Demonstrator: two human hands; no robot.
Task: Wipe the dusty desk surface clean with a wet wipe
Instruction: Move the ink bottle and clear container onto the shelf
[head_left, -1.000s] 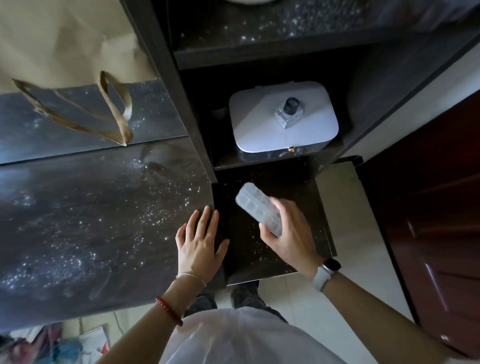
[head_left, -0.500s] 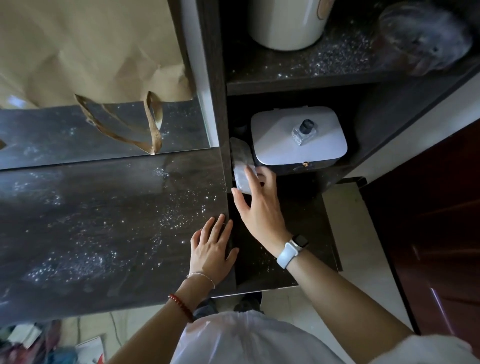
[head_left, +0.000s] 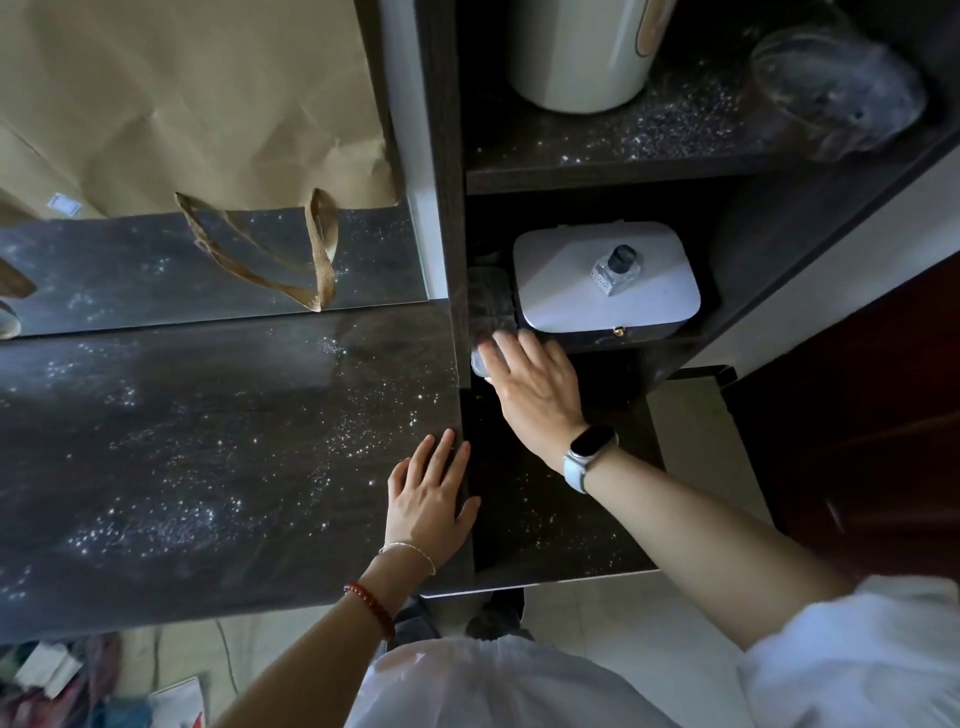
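The dark desk surface (head_left: 208, 441) fills the left half, speckled with pale dust. My left hand (head_left: 431, 499) lies flat, fingers apart, on the desk's right edge. My right hand (head_left: 535, 389) reaches into the shelf unit beside the desk. Its straight fingers rest on the near end of a translucent plastic case (head_left: 488, 301). The case lies in the shelf compartment, wedged between the shelf's side wall and a white box (head_left: 602, 312). No wet wipe is visible.
A small glass bottle (head_left: 615, 267) stands on the white box. The dusty shelf above holds a cream container (head_left: 582, 52) and a glass jar (head_left: 836, 93). A brown paper bag (head_left: 182, 104) leans behind the desk. A dark wooden door (head_left: 883, 415) is at right.
My right hand carried the translucent case from above the lower board into the shelf compartment beside the white box, and its fingers flattened on it. My left hand stayed on the desk edge.
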